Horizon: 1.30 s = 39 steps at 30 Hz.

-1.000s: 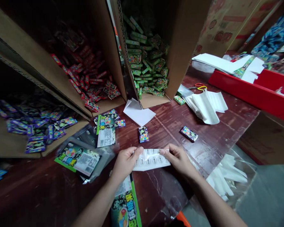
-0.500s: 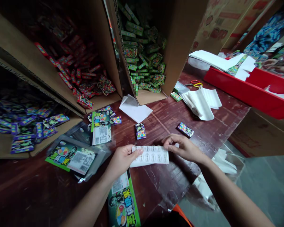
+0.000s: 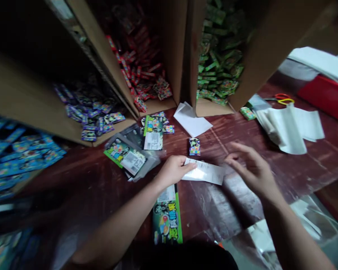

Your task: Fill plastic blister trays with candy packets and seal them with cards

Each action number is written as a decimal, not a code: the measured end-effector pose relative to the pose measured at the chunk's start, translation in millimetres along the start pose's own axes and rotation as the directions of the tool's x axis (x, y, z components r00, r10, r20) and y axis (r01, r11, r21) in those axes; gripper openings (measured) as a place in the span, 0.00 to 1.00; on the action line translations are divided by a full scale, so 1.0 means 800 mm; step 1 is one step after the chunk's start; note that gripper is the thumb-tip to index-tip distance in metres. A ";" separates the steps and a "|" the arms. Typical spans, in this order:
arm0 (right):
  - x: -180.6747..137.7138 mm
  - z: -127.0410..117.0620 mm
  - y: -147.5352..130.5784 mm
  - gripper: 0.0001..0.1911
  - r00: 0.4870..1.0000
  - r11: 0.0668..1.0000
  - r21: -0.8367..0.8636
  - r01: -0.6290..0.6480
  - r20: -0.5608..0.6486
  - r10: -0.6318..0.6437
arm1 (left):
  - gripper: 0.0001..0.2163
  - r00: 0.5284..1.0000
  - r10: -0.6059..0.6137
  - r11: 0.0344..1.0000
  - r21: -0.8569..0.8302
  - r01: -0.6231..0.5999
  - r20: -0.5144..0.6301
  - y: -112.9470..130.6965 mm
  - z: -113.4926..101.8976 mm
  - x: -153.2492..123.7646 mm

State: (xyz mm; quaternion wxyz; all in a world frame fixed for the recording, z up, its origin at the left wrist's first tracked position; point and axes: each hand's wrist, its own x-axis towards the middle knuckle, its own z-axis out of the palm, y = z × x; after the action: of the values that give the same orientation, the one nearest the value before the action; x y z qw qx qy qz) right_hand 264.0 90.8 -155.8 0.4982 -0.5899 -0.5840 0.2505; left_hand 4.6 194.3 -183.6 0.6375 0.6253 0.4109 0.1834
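Note:
My left hand [image 3: 173, 170] pinches the left end of a white sheet of round stickers [image 3: 207, 171], thumb on top. The sheet is tilted and catches glare. Apart from its right end is my right hand [image 3: 250, 168], thumb and fingertips drawn together; blur hides anything small between them. A small dark candy packet [image 3: 194, 146] lies just beyond the sheet. Below my left hand lies a green-and-black printed candy bag [image 3: 167, 219]. More printed bags in clear plastic [image 3: 126, 157] lie to the left, near another printed bag [image 3: 153, 133] on small packets.
Open cartons of blue packets [image 3: 25, 157], purple packets [image 3: 95, 114], red packets [image 3: 146, 75] and green packets [image 3: 218, 71] line the far side. Folded white paper [image 3: 191, 122], scissors [image 3: 284, 99], white backing paper [image 3: 293, 129] and a red bin [image 3: 326, 95] are also there.
My right hand has come away from the sticker sheet, to the right. The sheet now tilts down at its right end. My view has turned left, bringing the blue packets in.

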 end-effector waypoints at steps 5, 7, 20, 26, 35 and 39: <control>0.005 -0.004 -0.017 0.32 0.990 0.975 0.207 -0.085 -0.089 0.106 | 0.17 0.927 0.289 0.842 0.525 -0.126 -0.240 -0.003 -0.059 -0.063; 0.006 0.015 -0.029 0.30 0.993 0.962 0.248 -0.115 -0.011 0.121 | 0.11 0.933 0.310 0.707 0.700 -0.099 -0.181 -0.013 -0.072 -0.088; 0.016 0.173 -0.109 0.34 0.755 0.952 0.267 -0.149 0.652 -0.065 | 0.08 0.985 0.107 0.968 0.241 -0.072 -0.135 -0.024 -0.088 -0.161; 0.007 0.206 -0.098 0.41 0.716 0.994 0.094 -0.056 0.697 -0.026 | 0.09 0.973 0.069 0.996 0.070 -0.054 -0.219 -0.031 -0.083 -0.169; -0.017 0.203 -0.109 0.45 0.767 0.887 -0.207 0.414 0.604 -0.217 | 0.17 0.985 -0.013 0.983 -0.181 -0.018 -0.171 -0.029 -0.087 -0.174; -0.018 0.205 -0.116 0.44 0.749 0.879 -0.245 0.408 0.640 -0.169 | 0.19 0.992 -0.011 0.977 -0.214 -0.017 -0.129 -0.030 -0.086 -0.168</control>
State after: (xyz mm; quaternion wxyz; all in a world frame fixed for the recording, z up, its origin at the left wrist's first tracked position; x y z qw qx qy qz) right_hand 76.5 108.9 -140.7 0.1998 -0.4627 -0.8331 0.2280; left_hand -133.7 135.0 -158.3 0.6730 0.5403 0.4283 0.2678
